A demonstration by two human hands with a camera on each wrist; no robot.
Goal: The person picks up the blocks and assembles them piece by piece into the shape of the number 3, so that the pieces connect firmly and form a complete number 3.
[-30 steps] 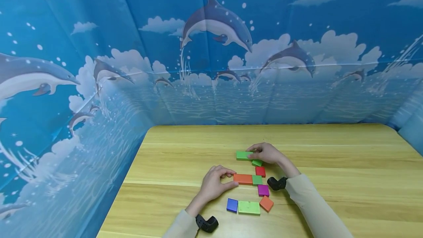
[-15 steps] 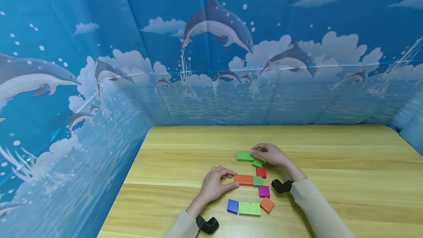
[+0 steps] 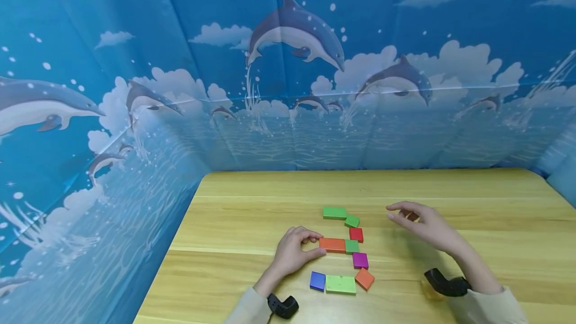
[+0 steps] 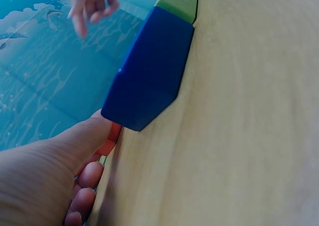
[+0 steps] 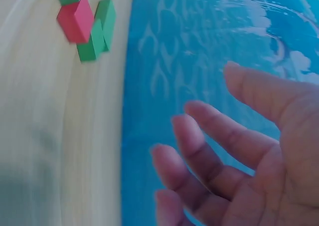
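Note:
My left hand [image 3: 290,252] holds the left end of a long orange block [image 3: 332,245] between thumb and fingers. That block's right end meets a small green block [image 3: 352,246]. Above these lie a red block [image 3: 356,235], a tilted small green block [image 3: 352,221] and a long green block [image 3: 335,213]. Below come a magenta block [image 3: 360,260], a turned orange square block [image 3: 365,279], a long light-green block [image 3: 340,284] and a blue block [image 3: 317,281]. My right hand [image 3: 425,224] hovers to the right of the blocks, fingers loosely bent around nothing.
The blocks lie flat on a wooden table [image 3: 252,199]. Behind it and at the left hangs a blue curtain [image 3: 279,139] printed with dolphins. A black wrist device [image 3: 282,306] sits on the left arm, another black wrist device [image 3: 446,283] on the right.
My right hand has left the green blocks at the top and moved well to the right, off the table. My left hand has stayed at the long orange block.

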